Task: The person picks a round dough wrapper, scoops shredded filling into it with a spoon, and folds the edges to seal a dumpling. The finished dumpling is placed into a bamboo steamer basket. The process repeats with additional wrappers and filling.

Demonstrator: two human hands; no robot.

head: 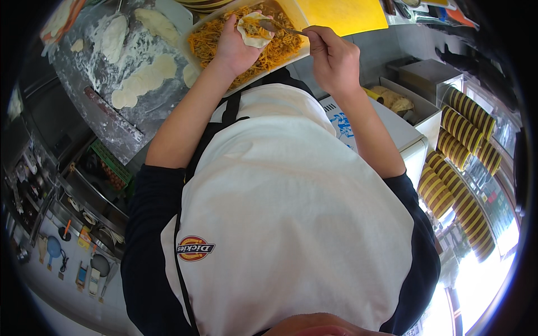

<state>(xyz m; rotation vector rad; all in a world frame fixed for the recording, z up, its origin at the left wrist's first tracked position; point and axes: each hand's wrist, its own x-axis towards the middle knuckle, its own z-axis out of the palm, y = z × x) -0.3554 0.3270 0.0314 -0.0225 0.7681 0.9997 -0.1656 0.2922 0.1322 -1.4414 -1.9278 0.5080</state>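
Note:
My left hand (240,52) holds a round dough wrapper (253,41) on its palm and fingers, with orange shredded filling lying on it. A metal spoon (290,30) is gripped by the handle in my right hand (335,59). Its bowl touches the filling on the wrapper. Below both hands stands a white plastic tub (300,14) of shredded orange filling (279,52). To the left, flattened dough rounds (143,80) lie overlapping in a row on the floured worktop (157,107).
Beyond the rounds are a floury dough piece (114,40) and a larger dough strip (156,25). A dark floured stick (113,113) lies near the worktop's edge. A yellow cutting board (342,14) adjoins the tub. Striped stacks (458,130) stand at the right.

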